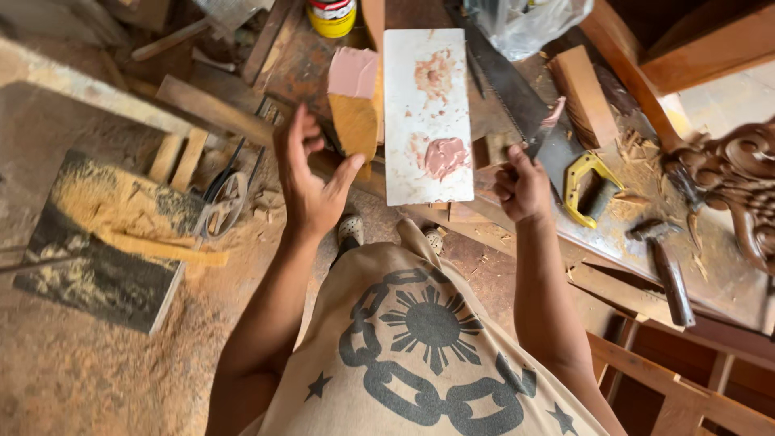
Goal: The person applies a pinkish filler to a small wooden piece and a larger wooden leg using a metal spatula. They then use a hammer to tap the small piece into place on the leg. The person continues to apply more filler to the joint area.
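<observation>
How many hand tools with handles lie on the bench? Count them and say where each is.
2. A handsaw with a yellow handle lies diagonally across the bench, beside the right hand. A hammer lies nearer the bench's front edge, below the carved wood piece. Clutter may hide others.

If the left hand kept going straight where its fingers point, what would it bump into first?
Most likely the folded sheet of sandpaper, pink and tan, right beyond the left hand and its open fingers. Depth is hard to judge, so the hand could pass over it.

Soft even daylight, slight motion blur, wide-angle bending at edges.
</observation>
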